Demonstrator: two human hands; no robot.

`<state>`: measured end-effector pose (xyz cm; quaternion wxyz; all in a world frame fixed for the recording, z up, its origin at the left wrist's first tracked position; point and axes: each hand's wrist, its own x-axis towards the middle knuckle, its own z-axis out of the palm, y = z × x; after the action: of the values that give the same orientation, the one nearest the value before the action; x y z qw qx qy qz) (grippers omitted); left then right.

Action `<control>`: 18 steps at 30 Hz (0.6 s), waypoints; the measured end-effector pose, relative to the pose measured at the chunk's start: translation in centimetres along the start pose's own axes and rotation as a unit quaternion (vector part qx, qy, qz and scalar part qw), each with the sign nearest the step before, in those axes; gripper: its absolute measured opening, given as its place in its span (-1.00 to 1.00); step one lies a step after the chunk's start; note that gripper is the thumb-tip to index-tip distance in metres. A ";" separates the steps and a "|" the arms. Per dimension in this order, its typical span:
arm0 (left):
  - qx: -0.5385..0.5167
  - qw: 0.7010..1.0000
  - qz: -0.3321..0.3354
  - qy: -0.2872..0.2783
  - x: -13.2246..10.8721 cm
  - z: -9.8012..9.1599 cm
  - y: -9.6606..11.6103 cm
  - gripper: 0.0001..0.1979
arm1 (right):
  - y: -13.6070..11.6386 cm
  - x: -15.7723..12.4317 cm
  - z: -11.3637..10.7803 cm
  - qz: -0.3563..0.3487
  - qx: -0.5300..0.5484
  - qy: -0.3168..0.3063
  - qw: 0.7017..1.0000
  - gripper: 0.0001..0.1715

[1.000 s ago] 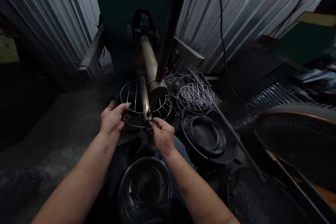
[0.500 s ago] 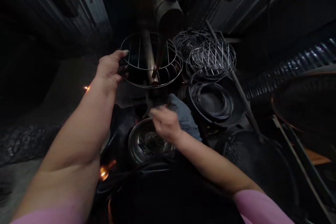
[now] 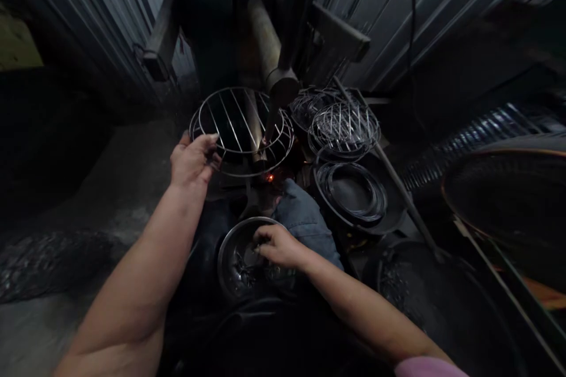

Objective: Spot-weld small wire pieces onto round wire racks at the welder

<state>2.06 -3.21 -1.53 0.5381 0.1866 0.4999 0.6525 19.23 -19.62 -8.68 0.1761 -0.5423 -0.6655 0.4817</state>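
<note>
**Changes.** The rack [image 3: 241, 129], our landmark, remains threaded over the welder's lower arm [image 3: 255, 138], as it was a second ago. Our left hand [image 3: 192, 159] stays closed on the rack's left rim. Our right hand [image 3: 278, 246] has moved most. A second ago it pinched at the rack's near rim, under the electrode [image 3: 283, 85]. Half a second ago it hovered nearer us. Now it lies in the bowl [image 3: 222, 250], on our side of the rack, with its fingers curled down among small metal bits. We cannot tell whether they grip one. An orange glow [image 3: 269, 177] now shows just below the rack's near rim.

**Orientation.** The rack is round, so we see no long axis. Its barred face tilts up toward us, and the bars run from near right to far left.

**Surroundings.**
- A large dark dish [image 3: 504, 206] lies far right of the rack.
- A pan [image 3: 389, 224], right of the rack and nearer us, holds wire rings [image 3: 354, 194].
- A stack [image 3: 345, 126] of wire frames sits just right of the rack.
- A rod [image 3: 398, 188] leans past the stack and pan.
- A denim knee [image 3: 305, 221] lies between rack and bowl.
- The electrode comes down over the rack's right half and bars that side from above.
</note>
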 end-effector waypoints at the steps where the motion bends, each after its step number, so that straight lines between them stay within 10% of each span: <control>1: -0.003 1.000 -0.001 -0.007 -0.4 -0.1 -0.2 -0.57 | -0.1 0.0 -1.0 0.004 0.106 0.059 0.993 -0.82; 7: -0.026 0.999 0.000 -0.040 -2.2 -0.2 -1.9 -0.53 | -2.6 1.3 -5.5 -0.093 0.273 0.373 0.882 -0.79; 18: -0.055 0.997 0.040 -0.018 -3.9 0.9 -2.1 -0.53 | -5.4 7.0 -4.9 -0.114 0.096 0.437 0.887 -0.80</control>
<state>5.22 -6.47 -1.84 0.5301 0.1880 0.4452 0.6967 17.50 -10.92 -3.92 0.5542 -0.5989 -0.5285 0.2343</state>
